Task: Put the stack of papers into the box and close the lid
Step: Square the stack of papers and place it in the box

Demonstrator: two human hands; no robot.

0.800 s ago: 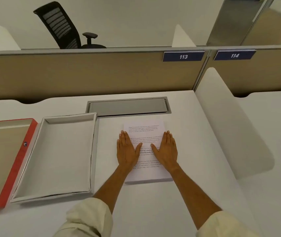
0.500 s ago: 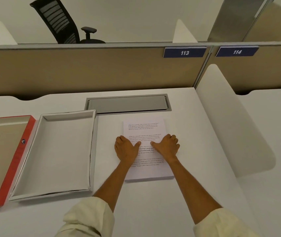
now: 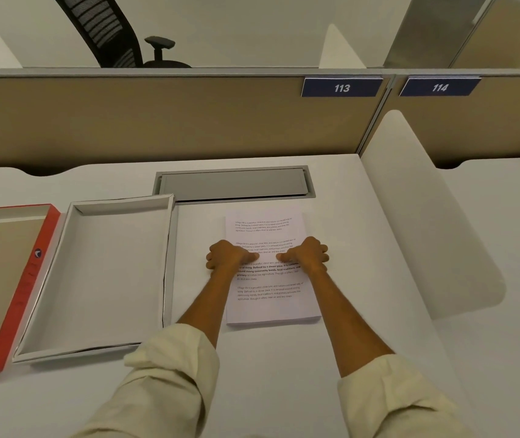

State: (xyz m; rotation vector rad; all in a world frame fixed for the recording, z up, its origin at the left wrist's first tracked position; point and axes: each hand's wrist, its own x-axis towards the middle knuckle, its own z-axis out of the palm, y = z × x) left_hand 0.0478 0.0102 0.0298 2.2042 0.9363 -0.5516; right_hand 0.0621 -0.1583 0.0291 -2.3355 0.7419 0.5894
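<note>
Two rolled cream sleeves (image 3: 170, 368) nearest, left hand (image 3: 228, 257) and right hand (image 3: 307, 256) curled over the long edges of the flat printed paper stack (image 3: 271, 305), fingers tucked, matte white rectangular box (image 3: 119, 210) at nine o'clock, red-rimmed lid (image 3: 31, 273) beyond, grey metal hatch (image 3: 233, 184) at twelve.

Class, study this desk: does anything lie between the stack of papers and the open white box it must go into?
Nothing visible does. Only bare desk separates the stack of papers from the open white box to its left. The box's right wall must be cleared. The left hand and right hand already grip the stack's side edges.
</note>
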